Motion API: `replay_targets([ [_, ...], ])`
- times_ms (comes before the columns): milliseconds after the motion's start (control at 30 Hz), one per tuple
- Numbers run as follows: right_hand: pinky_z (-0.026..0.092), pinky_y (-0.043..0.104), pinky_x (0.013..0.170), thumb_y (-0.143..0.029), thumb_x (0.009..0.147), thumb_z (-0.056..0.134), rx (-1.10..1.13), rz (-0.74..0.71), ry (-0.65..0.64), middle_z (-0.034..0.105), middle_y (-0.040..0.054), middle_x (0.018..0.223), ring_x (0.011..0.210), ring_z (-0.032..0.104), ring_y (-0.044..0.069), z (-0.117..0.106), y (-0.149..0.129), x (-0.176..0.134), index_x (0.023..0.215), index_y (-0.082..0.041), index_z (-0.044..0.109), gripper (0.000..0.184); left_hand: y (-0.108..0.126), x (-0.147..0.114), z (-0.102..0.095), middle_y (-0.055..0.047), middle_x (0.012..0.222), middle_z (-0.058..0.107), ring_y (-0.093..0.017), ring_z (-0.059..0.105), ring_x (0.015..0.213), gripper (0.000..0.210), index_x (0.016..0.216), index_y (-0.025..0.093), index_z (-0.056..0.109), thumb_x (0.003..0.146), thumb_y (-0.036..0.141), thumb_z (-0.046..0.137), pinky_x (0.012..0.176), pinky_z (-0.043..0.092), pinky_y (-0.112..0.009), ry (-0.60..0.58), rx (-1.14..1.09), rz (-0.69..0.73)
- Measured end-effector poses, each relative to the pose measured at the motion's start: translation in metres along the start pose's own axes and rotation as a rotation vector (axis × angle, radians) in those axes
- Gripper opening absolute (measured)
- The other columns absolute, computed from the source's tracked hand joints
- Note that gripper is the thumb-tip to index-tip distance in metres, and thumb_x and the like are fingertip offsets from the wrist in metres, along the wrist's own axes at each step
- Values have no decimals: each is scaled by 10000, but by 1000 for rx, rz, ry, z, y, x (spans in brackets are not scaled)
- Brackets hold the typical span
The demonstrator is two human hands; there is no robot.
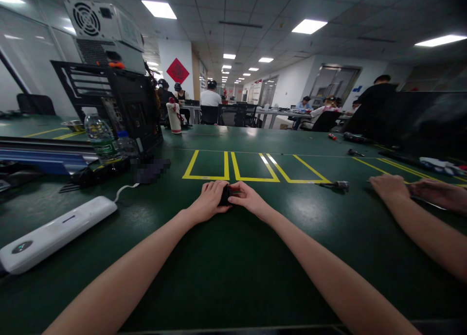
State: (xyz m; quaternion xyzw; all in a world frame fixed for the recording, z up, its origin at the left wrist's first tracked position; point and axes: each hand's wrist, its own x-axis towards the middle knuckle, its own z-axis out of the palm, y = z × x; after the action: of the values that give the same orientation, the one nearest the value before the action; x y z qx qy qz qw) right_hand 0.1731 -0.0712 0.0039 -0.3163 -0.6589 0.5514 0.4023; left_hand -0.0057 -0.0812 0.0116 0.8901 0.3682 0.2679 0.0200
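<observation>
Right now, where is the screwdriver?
In the head view the screwdriver lies on the green table, right of the person's right hand, just beyond the yellow boxes and near a co-worker's hand.

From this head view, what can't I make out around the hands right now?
- Small black object: mostly covered by the left hand and right hand; its kind is unclear.
- Pixelated patch left of the yellow boxes: blurred out.
- Co-worker's hands: arms cut off by the right edge.
- Tool near them: too small to identify.
- White device: its near end leaves the left edge.
</observation>
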Motion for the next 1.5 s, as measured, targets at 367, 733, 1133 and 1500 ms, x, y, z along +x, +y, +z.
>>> replay_targets([
  [367, 394, 341, 864, -287, 664, 635, 24, -26, 39, 553, 5, 911, 899, 528, 144, 1, 0, 1, 859, -208, 503, 249, -4, 1, 8, -90, 1118, 448, -272, 434, 1038, 542, 1151, 210, 300, 713, 336, 593, 879, 309, -447, 39, 14, -8],
  [733, 397, 362, 867, -228, 599, 686, 32, 11, -17, 539, 22, 977, 954, 512, 165, -3, 0, 0, 927, -210, 499, 378, -5, 0, 7, -85, 1125, 446, -268, 422, 1061, 544, 1154, 210, 305, 708, 306, 601, 908, 293, -453, 24, 2, -8],
  [1133, 399, 360, 845, -270, 654, 644, 23, -3, 49, 551, 14, 922, 896, 529, 158, 4, -6, -1, 885, -211, 503, 277, -4, 0, 5, -85, 1133, 442, -261, 424, 1058, 535, 1156, 208, 308, 721, 342, 588, 911, 293, -448, 22, -5, -7],
  [1500, 399, 355, 863, -178, 574, 704, 29, -6, -17, 533, 9, 939, 941, 514, 157, -1, 0, 0, 926, -212, 468, 424, -6, 0, 9, -85, 1114, 451, -266, 432, 1045, 562, 1158, 203, 302, 695, 272, 612, 897, 299, -443, 29, 11, -1],
])
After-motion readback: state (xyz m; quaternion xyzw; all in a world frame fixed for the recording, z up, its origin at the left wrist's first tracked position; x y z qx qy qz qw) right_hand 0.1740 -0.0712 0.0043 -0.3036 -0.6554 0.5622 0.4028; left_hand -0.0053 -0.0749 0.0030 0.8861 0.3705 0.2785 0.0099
